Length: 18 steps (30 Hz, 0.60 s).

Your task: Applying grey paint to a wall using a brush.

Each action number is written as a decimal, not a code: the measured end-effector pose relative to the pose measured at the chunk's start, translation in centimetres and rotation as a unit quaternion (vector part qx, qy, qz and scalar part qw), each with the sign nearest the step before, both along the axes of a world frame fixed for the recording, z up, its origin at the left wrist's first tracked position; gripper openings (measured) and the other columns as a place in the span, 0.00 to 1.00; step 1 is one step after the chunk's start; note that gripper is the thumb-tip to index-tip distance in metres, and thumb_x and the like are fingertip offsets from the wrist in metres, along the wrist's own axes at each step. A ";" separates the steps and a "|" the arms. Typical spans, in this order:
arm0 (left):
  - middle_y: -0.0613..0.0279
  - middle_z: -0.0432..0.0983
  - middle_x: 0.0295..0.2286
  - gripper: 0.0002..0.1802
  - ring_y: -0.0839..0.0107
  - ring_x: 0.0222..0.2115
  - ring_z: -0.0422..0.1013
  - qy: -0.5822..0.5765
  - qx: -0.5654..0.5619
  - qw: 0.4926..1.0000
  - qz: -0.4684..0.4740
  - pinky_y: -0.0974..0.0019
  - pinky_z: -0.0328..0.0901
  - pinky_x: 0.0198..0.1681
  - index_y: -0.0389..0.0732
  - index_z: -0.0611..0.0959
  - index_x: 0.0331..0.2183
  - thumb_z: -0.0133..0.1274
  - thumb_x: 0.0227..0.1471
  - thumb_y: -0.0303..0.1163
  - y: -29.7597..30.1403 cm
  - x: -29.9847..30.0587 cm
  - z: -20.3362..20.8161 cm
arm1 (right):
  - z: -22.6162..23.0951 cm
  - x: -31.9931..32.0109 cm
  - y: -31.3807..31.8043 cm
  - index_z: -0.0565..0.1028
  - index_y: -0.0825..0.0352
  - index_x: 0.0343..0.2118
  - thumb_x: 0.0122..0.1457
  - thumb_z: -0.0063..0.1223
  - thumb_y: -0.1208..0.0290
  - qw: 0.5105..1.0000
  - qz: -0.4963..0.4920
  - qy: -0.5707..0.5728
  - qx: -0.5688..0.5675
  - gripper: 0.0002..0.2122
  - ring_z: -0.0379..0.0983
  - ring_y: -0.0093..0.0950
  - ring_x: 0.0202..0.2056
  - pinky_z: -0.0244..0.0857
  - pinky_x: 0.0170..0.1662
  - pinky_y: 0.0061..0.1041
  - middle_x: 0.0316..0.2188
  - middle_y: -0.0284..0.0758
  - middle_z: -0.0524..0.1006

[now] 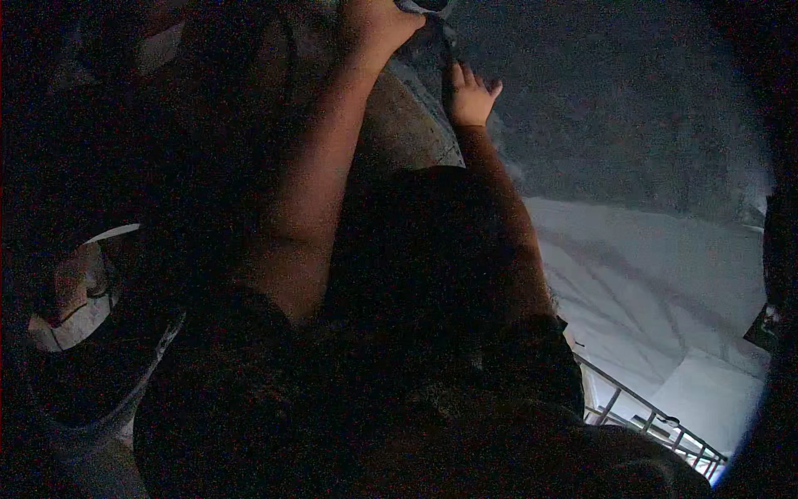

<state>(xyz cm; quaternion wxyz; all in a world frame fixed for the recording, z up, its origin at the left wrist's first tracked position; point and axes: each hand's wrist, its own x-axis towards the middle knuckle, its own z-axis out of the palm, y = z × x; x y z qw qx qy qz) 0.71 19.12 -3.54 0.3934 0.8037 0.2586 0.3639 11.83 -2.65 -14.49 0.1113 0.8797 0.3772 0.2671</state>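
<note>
The scene is very dim. My left hand (pixel 378 29) is at the top edge, partly cut off, its thumb stretched against a dark object with a pale rim (pixel 431 5). It seems closed on that object, whose kind I cannot make out; the other fingers are mostly hidden. Lower and to the right, my right hand (pixel 474 98) has its fingers apart and nothing visible in it. Its fingertips lie beside a dark, rough edge (pixel 440 58); whether they touch it is unclear. A brownish curved surface (pixel 414 125) shows between my forearms.
Grey-blue rough surface (pixel 615 108) fills the upper right, with a paler streaked surface (pixel 623 266) below it. A metal railing or ladder (pixel 652 407) runs along the lower right. At far left, a pale curved rim (pixel 83 328) stands out from deep shadow.
</note>
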 end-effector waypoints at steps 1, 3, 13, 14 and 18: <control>0.42 0.74 0.27 0.22 0.46 0.33 0.71 0.017 0.004 1.000 -0.001 0.51 0.65 0.37 0.34 0.79 0.28 0.66 0.29 0.36 -0.1 0.0 0.2 | -0.3 0.3 -0.1 0.68 0.56 0.52 0.59 0.41 0.65 1.000 -0.003 0.000 0.000 0.18 0.71 0.31 0.46 0.43 0.56 0.60 0.50 0.31 0.71; 0.42 0.74 0.28 0.22 0.46 0.33 0.71 0.001 0.000 1.000 -0.009 0.51 0.65 0.37 0.33 0.79 0.29 0.66 0.29 0.36 -0.2 0.2 0.0 | -1.1 0.6 -0.2 0.68 0.56 0.52 0.59 0.41 0.66 0.999 0.029 0.004 -0.019 0.17 0.71 0.32 0.46 0.43 0.56 0.60 0.51 0.32 0.70; 0.42 0.75 0.28 0.22 0.46 0.34 0.72 -0.047 -0.001 0.999 -0.015 0.52 0.66 0.38 0.32 0.80 0.28 0.66 0.29 0.37 -0.5 0.3 -0.8 | -3.3 0.1 0.1 0.68 0.56 0.51 0.61 0.40 0.66 0.993 0.041 0.071 -0.080 0.15 0.73 0.37 0.42 0.49 0.52 0.59 0.46 0.35 0.74; 0.42 0.75 0.28 0.22 0.46 0.34 0.72 -0.047 -0.001 0.999 -0.016 0.52 0.66 0.38 0.32 0.80 0.28 0.66 0.29 0.37 -0.7 -0.1 -0.1 | -3.3 0.3 0.3 0.68 0.56 0.51 0.61 0.40 0.65 0.990 0.026 0.100 -0.091 0.15 0.72 0.36 0.43 0.49 0.52 0.59 0.46 0.35 0.74; 0.42 0.75 0.27 0.21 0.46 0.33 0.72 -0.026 0.050 0.998 0.008 0.53 0.66 0.38 0.32 0.80 0.28 0.65 0.28 0.36 -0.9 -0.3 0.2 | -3.8 0.8 0.4 0.68 0.55 0.50 0.62 0.40 0.63 0.985 0.008 0.144 -0.090 0.14 0.71 0.35 0.46 0.47 0.53 0.57 0.45 0.36 0.74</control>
